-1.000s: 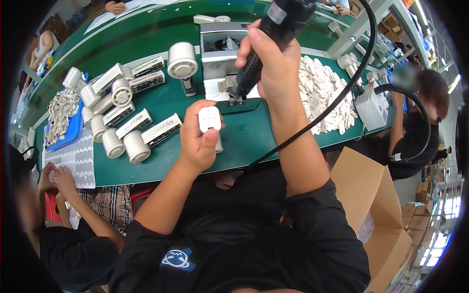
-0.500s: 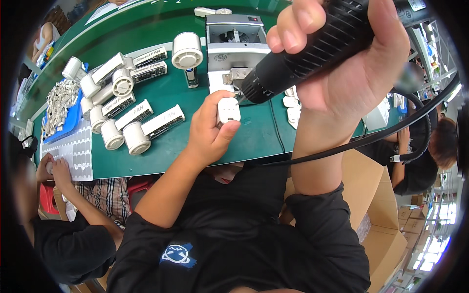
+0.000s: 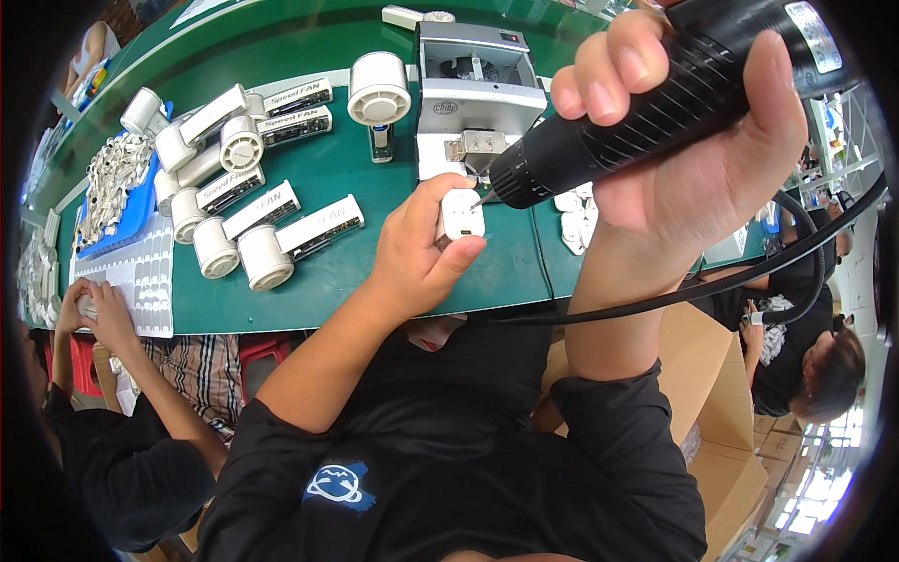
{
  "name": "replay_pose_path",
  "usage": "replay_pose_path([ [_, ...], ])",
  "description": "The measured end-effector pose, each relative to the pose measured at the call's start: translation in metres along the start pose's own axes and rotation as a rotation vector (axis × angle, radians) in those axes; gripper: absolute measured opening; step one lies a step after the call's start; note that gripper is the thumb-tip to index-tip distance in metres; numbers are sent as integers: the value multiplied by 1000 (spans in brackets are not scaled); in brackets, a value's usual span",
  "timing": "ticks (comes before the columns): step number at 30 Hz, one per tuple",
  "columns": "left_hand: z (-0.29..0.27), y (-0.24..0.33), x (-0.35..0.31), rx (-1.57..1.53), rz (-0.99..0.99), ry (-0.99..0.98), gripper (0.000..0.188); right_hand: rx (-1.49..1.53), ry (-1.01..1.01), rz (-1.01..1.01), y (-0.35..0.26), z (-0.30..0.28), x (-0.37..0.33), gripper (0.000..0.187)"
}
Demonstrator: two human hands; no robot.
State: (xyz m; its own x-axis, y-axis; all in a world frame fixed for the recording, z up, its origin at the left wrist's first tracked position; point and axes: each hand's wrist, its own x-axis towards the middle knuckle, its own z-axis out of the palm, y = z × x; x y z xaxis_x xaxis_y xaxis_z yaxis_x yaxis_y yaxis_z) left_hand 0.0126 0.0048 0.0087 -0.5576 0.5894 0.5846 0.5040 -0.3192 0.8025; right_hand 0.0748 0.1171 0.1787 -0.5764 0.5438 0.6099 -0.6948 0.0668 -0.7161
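My left hand is closed round a small white plastic casing with rounded corners and a dark slot, its thumb pressing the lower edge. A black electric screwdriver slants down from the upper right, gripped in my right hand. Its thin bit reaches the casing's upper right corner and seems to touch it; whether a screw sits there is too small to tell. Just beyond both hands stands a grey screw feeder. A white handheld fan is upright beside the feeder.
Several white handheld fan bodies lie left on the green table. Beyond them is a blue tray of small parts. More white casings lie right. A cable crosses my right forearm. Co-workers sit on both sides; cardboard boxes stand lower right.
The view has shifted slightly, so the table things appear moved. My hands, the casing and the screwdriver keep nearly the same position to one another. The co-worker at right has changed posture.
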Motion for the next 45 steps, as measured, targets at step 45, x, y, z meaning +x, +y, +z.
replay_pose_path([
  [45,1,-2,-5,-20,-51,-27,61,348,-214,264,8,-5,-3,23],
])
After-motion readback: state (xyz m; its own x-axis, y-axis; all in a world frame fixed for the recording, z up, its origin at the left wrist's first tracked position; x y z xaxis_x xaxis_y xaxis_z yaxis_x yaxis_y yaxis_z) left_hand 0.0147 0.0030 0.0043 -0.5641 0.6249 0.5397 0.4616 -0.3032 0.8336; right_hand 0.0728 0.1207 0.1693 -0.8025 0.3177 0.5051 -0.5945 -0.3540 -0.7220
